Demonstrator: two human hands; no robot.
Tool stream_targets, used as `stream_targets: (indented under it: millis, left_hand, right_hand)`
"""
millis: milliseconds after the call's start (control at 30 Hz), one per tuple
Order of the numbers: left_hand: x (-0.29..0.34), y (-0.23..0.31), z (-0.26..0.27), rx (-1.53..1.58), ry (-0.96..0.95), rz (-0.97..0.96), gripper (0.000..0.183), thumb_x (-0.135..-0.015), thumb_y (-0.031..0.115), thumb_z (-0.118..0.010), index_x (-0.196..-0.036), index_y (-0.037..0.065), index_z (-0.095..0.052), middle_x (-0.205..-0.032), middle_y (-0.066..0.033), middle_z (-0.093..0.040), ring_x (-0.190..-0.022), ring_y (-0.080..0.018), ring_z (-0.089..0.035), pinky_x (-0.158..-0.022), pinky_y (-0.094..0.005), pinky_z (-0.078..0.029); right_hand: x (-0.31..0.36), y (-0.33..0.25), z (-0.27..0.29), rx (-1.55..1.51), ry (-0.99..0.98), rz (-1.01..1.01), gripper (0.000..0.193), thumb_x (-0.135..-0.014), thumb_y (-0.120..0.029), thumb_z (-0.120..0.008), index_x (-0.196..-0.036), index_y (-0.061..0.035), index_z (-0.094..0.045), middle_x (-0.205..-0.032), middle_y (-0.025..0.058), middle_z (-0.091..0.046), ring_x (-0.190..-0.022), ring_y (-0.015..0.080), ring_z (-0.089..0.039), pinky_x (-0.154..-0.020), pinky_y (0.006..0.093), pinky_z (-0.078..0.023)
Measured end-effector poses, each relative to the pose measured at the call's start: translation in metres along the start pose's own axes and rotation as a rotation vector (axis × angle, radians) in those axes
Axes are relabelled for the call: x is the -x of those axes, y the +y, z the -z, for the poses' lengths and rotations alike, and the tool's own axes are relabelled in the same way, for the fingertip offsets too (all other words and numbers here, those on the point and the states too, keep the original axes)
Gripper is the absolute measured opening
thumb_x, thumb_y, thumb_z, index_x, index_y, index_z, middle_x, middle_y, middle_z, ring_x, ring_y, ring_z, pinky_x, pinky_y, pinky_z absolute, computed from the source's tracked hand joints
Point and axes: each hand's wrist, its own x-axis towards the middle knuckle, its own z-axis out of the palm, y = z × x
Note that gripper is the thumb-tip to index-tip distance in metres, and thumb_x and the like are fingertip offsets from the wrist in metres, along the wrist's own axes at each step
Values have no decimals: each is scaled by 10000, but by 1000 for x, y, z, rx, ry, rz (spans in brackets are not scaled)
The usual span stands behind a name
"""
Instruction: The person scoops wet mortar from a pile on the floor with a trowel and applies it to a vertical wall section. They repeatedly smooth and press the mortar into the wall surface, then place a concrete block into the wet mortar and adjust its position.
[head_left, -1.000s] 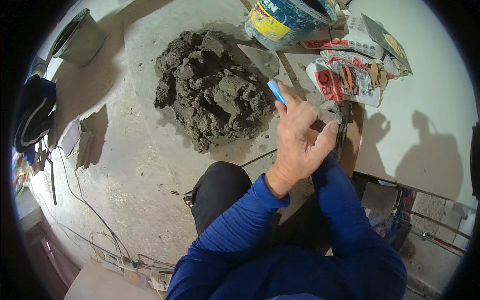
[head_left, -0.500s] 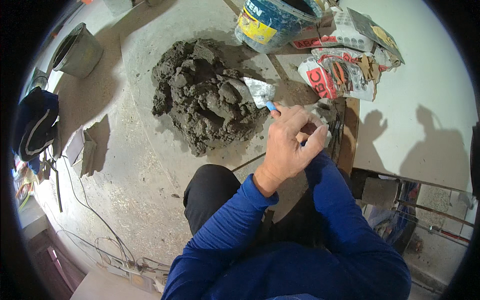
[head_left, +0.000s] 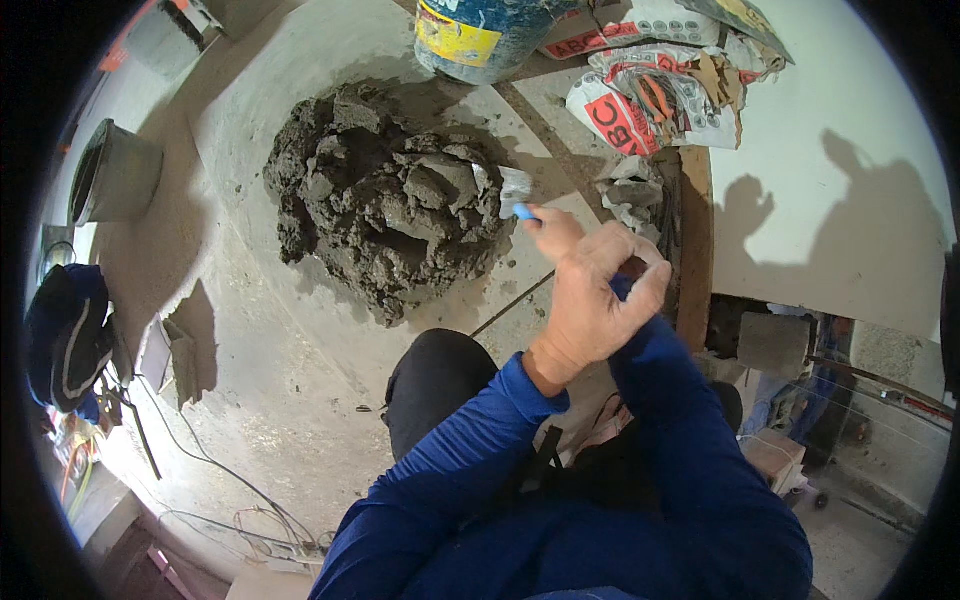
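A heap of wet grey mortar (head_left: 345, 190) lies on the floor ahead of me. My right hand (head_left: 556, 236) grips a trowel (head_left: 517, 188) by its blue handle. Its smeared metal blade rests against the heap's right edge, part of it hidden by mortar. My left hand (head_left: 592, 300) crosses over my right wrist, thumb and fingers closed together on the blue right sleeve (head_left: 655, 365) near the cuff. The left hand covers most of the right wrist.
Beyond the heap stands a blue bucket (head_left: 468, 40). Torn bags (head_left: 640, 100) lie at far right, near rubble (head_left: 632, 195) and a wooden board edge (head_left: 694, 250). Left are a grey bucket (head_left: 118, 172), a dark blue bundle (head_left: 68, 335) and cables (head_left: 215, 460).
The view has shifted a little. My left hand has drawn back along the right wrist toward me, uncovering more of the right hand. The trowel stays at the heap's edge.
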Motion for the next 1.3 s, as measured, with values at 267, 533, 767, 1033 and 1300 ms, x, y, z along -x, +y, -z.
stream_targets:
  millis: [267, 533, 767, 1033, 1300]
  left_hand:
    - [6, 40, -39, 153, 61, -30, 119, -845, 125, -724, -891, 17, -703, -857, -115, -690, -777, -235, -666, -706, -327, -520]
    - [40, 49, -76, -232, -64, -316, 264, -747, 243, -791, -820, 64, -610, -781, -99, -552, -712, -317, -589, -630, -421, -464]
    - [102, 122, -108, -378, -335, -316, 247, -794, 244, -788, -795, 87, -598, -772, -57, -530, -701, -246, -563, -632, -375, -451]
    - [134, 226, -34, -971, -412, -186, 237, -859, 253, -759, -921, 29, -710, -912, -86, -674, -824, -244, -672, -800, -377, -558]
    - [240, 42, 245, -897, 591, 866, 451, -1030, 265, -624, -1380, -18, -586, -1324, -193, -591, -1259, -317, -581, -1079, -448, -460]
  right_hand:
    - [29, -22, -23, 662, -1, -59, 450, -1029, -269, -589, -1473, -198, -590, -888, 204, -709, -783, 399, -724, -696, 517, -567]
    - [39, -6, -20, 538, 19, 33, 471, -1020, -273, -615, -1484, -198, -580, -939, 214, -727, -820, 431, -716, -739, 531, -567]
    - [97, 7, 27, -355, -57, -170, 536, -998, -218, -666, -1500, -73, -549, -964, 197, -752, -747, 307, -736, -705, 452, -572]
    - [122, 24, 8, -795, -69, -271, 595, -1029, -181, -651, -1584, -92, -456, -833, 43, -636, -602, 105, -588, -501, 274, -494]
    - [124, 42, 38, -743, -77, -335, 611, -1028, -199, -643, -1595, -116, -431, -854, 37, -637, -609, 110, -605, -526, 277, -505]
